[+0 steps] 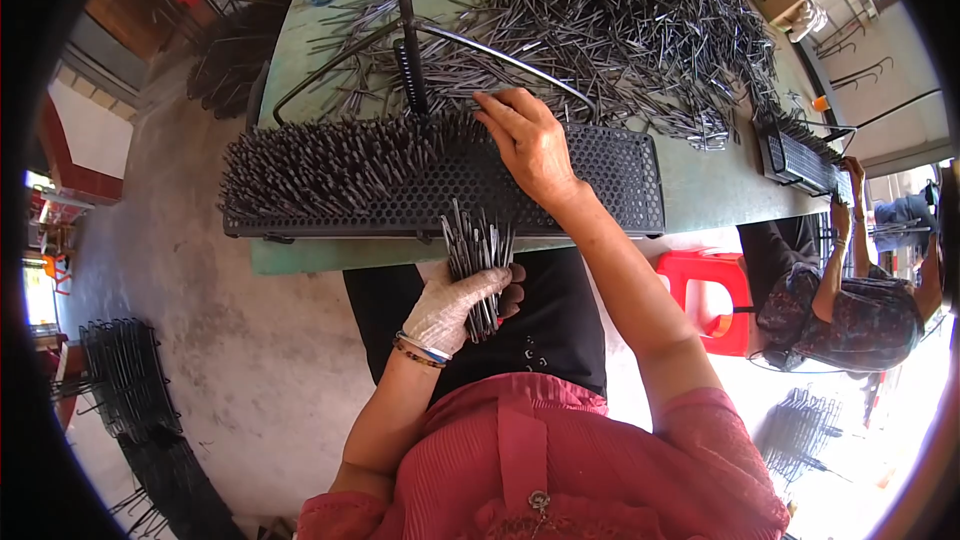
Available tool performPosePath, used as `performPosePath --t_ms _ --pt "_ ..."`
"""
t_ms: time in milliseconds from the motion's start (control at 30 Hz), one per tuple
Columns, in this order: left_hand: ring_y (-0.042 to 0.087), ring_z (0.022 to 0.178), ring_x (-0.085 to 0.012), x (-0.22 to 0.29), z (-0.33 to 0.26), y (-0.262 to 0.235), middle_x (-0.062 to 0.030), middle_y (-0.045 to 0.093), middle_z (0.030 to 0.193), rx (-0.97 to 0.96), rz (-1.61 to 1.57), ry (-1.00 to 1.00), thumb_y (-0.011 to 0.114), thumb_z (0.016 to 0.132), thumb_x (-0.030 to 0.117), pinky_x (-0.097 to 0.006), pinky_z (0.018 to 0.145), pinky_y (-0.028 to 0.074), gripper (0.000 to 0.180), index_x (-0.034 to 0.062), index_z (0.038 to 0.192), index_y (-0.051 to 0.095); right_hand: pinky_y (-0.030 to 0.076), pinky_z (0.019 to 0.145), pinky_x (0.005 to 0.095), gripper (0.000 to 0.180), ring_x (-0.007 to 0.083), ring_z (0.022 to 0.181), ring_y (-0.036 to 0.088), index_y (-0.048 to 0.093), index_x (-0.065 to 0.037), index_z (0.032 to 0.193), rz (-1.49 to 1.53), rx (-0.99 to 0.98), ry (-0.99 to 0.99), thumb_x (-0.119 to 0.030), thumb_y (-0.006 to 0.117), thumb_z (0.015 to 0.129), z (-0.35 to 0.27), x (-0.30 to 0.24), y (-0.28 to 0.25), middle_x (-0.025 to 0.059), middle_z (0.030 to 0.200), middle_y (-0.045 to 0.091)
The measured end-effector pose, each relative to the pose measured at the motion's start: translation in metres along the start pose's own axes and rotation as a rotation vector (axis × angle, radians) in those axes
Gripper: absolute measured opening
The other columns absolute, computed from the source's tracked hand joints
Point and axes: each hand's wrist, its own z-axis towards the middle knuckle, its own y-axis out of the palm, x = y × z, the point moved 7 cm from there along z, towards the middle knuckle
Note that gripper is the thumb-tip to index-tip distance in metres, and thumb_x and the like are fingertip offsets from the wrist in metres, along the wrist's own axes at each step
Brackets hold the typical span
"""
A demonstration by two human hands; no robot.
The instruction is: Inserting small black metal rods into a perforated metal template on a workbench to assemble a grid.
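A black perforated rack [612, 172] lies along the near edge of the table. Thin dark sticks [320, 168] stand packed upright in the holes of its left part, while the holes on the right show bare. My left hand [447, 312], in a pale glove, is closed round a bundle of the same thin dark sticks [478, 240] just in front of the rack. Over the rack's middle, beside the last of the standing sticks, is my bare right hand [536, 148]. Its fingers are drawn together; anything between their tips is too small to make out.
A large heap of loose sticks [620, 20] covers the back of the green table [690, 190]. A black metal stand [405, 20] rises behind the rack. At the right, a person [840, 310] works at another rack [800, 162], near a red stool [735, 325].
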Motion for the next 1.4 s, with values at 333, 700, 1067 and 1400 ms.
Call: performPosePath --t_ms 333,700,1067,1400 --pt "0.068 0.076 -0.0210 0.002 -0.001 -0.002 -0.0153 0.068 0.094 0.019 -0.038 0.060 0.066 0.085 0.004 -0.034 0.064 0.059 0.029 0.0007 0.111 0.054 0.050 0.070 0.0347 0.019 0.0256 0.077 0.064 0.069 0.001 0.102 0.113 0.063 0.256 -0.006 0.068 0.084 -0.008 0.000 -0.022 0.0115 0.096 0.064" --pt "0.068 0.076 -0.0193 0.018 -0.004 0.011 -0.0121 0.069 0.093 0.027 -0.078 0.147 0.067 0.085 0.008 -0.031 0.064 0.058 0.022 -0.0015 0.104 0.062 0.045 0.061 0.0213 0.029 0.0052 0.067 0.054 0.070 0.003 0.090 0.723 -0.494 0.982 -0.025 0.075 0.084 -0.061 -0.009 -0.015 0.0005 0.074 0.064" --pt "0.067 0.074 -0.0199 0.008 -0.002 -0.004 -0.0106 0.068 0.090 0.206 -0.147 0.214 0.062 0.088 0.010 -0.032 0.065 0.057 0.022 -0.0002 0.108 0.061 0.049 0.065 0.0220 0.020 0.0074 0.071 0.059 0.067 0.003 0.092 0.793 -0.391 0.956 -0.016 0.072 0.087 -0.058 -0.002 -0.018 0.0033 0.079 0.066" --pt "0.068 0.073 -0.0204 0.002 -0.005 0.007 -0.0107 0.068 0.088 0.154 -0.087 0.102 0.066 0.086 0.008 -0.033 0.062 0.059 0.019 0.0028 0.103 0.058 0.051 0.073 0.0271 0.017 0.0120 0.079 0.065 0.068 0.000 0.099 0.305 -0.015 0.426 -0.010 0.071 0.085 0.009 0.016 -0.018 0.0070 0.087 0.070"
